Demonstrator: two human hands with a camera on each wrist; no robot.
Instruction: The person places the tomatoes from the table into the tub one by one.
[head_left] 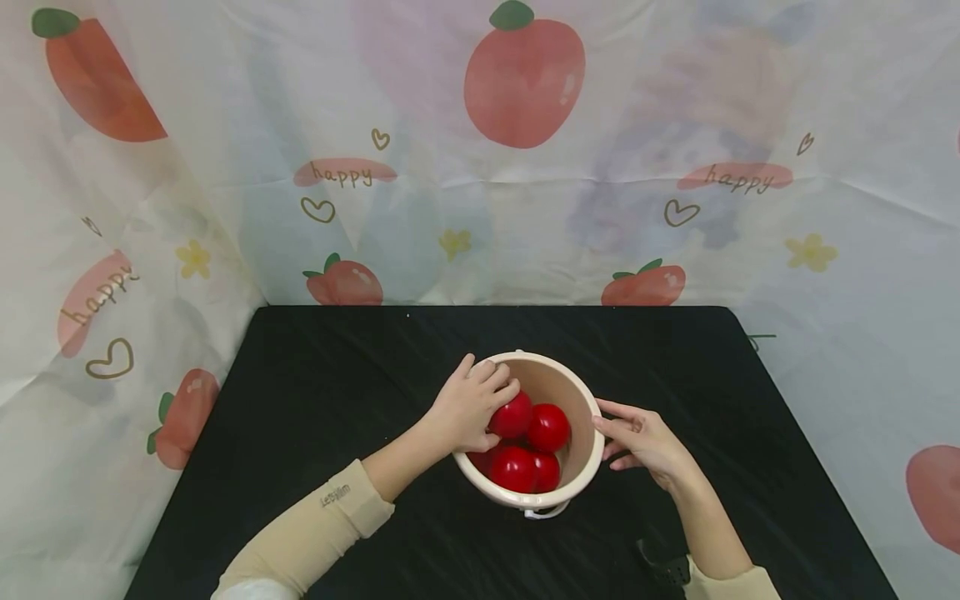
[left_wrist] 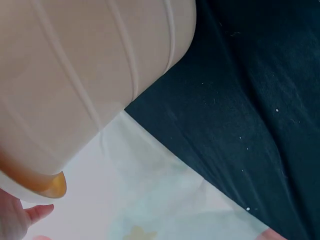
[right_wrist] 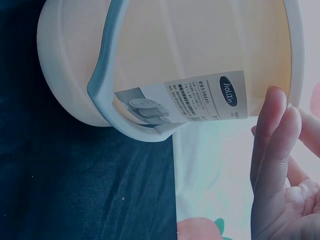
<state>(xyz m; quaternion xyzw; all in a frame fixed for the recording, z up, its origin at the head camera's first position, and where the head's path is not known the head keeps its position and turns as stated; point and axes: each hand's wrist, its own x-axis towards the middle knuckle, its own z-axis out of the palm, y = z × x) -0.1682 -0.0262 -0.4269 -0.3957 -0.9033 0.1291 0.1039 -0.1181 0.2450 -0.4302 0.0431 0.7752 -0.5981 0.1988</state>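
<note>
A beige plastic bucket [head_left: 581, 492] stands on the black cloth, with several glossy red balls [head_left: 513, 469] inside it. My left hand [head_left: 468, 408] reaches over the bucket's left rim and grips one red ball [head_left: 512, 415], fingers over its top and thumb at its lower side. In the left wrist view, only part of the left hand [left_wrist: 12, 217] shows beside the rim; the ball is hidden there. At the right rim, my right hand [head_left: 645, 442] touches the bucket with extended fingers. The right wrist view shows these fingers [right_wrist: 272, 130] against the outside of the rim.
The bucket's pale handle [right_wrist: 106, 65] hangs down on the near side, by a printed label [right_wrist: 220, 97]. A black-covered table [head_left: 337, 375] lies beneath, and a fruit-patterned curtain [head_left: 420, 225] rises behind and at both sides. A dark band [head_left: 667, 571] circles the right wrist.
</note>
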